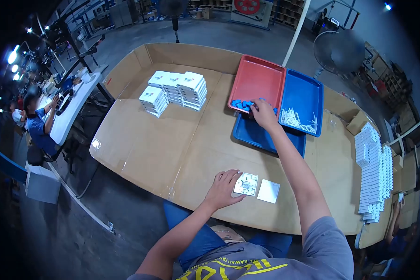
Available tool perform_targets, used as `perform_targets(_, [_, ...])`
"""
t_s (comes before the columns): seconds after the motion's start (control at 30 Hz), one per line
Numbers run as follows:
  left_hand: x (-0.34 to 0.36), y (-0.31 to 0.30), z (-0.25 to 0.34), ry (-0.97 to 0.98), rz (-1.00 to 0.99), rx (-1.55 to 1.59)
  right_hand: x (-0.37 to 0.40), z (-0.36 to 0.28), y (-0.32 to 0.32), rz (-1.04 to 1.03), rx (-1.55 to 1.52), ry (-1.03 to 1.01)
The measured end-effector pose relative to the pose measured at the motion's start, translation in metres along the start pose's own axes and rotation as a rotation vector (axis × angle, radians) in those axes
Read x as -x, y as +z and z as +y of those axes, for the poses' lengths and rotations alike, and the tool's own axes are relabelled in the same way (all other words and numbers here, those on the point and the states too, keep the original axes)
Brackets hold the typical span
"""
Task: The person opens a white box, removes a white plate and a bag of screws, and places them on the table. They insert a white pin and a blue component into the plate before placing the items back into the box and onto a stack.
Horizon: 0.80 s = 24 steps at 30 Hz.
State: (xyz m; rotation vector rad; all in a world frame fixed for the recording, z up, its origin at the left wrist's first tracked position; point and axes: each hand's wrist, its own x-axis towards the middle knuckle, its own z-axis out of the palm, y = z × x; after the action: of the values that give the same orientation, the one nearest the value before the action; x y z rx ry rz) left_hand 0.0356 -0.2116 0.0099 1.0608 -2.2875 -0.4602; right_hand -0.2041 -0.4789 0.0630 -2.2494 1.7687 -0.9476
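Though room (210, 28) dim, trays (259, 79) on cardboard (172, 135).

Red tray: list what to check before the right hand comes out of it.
1. Right hand on the blue pieces in the red tray: ok.
2. A piece actually gripped: cannot tell.
3. Left hand touching the white module at the near table edge: ok.
4. White plate lying flat beside the module: ok.
5. Blue tray holding white pieces, right beside the red tray: ok.

head view | worn high, faces forward and down | wide fisheye | table (172, 140) near, floor (210, 32) beyond
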Motion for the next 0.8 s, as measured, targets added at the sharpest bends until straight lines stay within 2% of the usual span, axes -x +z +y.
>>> perform_targets(0.07, [0.0,0.0,-0.001,-0.008,-0.015,-0.002,-0.013,-0.001,0.016,0.021,0.103,-0.044])
perform_targets(0.17, [0.001,0.001,-0.003,-0.021,-0.038,-0.005,-0.025,-0.013,0.02,-0.059,0.191,0.0])
perform_targets(0.27, [0.0,0.001,-0.002,-0.012,-0.026,-0.013,-0.031,0.0,0.035,-0.034,0.223,0.009])
perform_targets(0.37, [0.0,0.001,-0.002,-0.01,-0.007,-0.028,-0.029,-0.014,0.023,-0.045,0.064,0.09])
perform_targets(0.47, [0.002,-0.001,-0.002,-0.015,-0.006,-0.036,-0.023,-0.009,0.02,0.149,-0.288,-0.018])
perform_targets(0.6, [0.002,0.002,-0.003,-0.008,0.01,-0.028,0.001,-0.072,-0.049,0.6,-0.266,-0.369])
perform_targets(0.73, [0.004,0.004,-0.003,0.006,0.009,-0.021,0.03,-0.107,-0.106,0.722,-0.145,-0.563])
perform_targets(0.8, [0.005,0.004,-0.002,0.012,0.028,-0.021,0.041,-0.111,-0.124,0.749,-0.115,-0.595])
